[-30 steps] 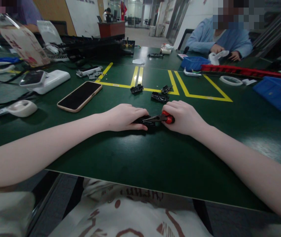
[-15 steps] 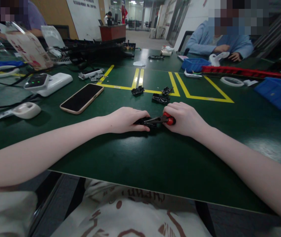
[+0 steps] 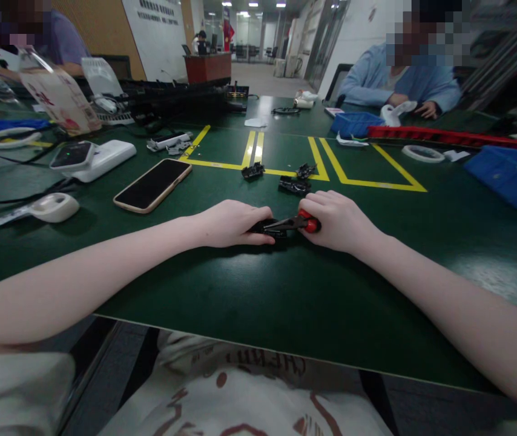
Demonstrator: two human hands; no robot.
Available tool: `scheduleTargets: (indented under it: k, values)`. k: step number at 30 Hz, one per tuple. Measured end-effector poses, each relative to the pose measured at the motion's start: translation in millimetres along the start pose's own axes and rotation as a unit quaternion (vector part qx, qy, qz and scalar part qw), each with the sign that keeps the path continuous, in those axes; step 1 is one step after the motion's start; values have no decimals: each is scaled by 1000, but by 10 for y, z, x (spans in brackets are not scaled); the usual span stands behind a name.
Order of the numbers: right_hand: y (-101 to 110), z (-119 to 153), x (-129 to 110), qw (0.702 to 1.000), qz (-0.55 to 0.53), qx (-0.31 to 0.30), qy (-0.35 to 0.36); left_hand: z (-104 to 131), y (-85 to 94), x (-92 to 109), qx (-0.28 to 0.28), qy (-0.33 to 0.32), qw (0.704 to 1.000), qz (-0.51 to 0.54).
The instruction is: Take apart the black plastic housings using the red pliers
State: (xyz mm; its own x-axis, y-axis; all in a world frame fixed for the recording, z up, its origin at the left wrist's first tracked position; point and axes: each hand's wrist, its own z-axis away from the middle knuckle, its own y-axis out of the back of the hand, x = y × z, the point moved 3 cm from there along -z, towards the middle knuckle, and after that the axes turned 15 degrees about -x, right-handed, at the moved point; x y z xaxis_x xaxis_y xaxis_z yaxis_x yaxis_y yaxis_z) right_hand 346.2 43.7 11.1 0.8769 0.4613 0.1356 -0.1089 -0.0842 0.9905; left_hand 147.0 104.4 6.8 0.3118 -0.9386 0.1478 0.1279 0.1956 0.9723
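My left hand (image 3: 235,224) pinches a small black part (image 3: 278,232) between thumb and fingers, low over the green table (image 3: 222,290). Closed round the red handles of a pair of pliers (image 3: 291,223) is my right hand (image 3: 338,221). The dark jaws point left and lie over the black part, near my left thumb; whether they grip it is too small to tell. Just beyond my hands lie three black pieces: one at the left (image 3: 253,171), one at the right (image 3: 306,171) and one nearer (image 3: 294,185).
A phone (image 3: 153,185), a white device (image 3: 108,158) and a tape roll (image 3: 54,207) lie at the left. Yellow tape (image 3: 381,183) marks the table. Blue trays (image 3: 510,177) and a red strip (image 3: 449,136) are at the right. A person in blue sleeves (image 3: 362,79) sits opposite.
The whole view has shifted slightly. The plier jaws have tilted a little over the black part; both hands keep their holds.
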Motion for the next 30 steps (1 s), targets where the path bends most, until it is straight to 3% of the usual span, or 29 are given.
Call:
scheduleTargets:
  k: [12, 22, 30]
  values:
    - [15, -6, 18, 1000, -8, -21, -5, -23, 22, -35, 1, -4, 1000, -22]
    - [78, 57, -147, 997, -39, -44, -52, -2, -1, -60, 9, 11, 999, -33]
    - [83, 9, -69, 997, -32, -54, -51, -12, 7, -63, -8, -10, 999, -33]
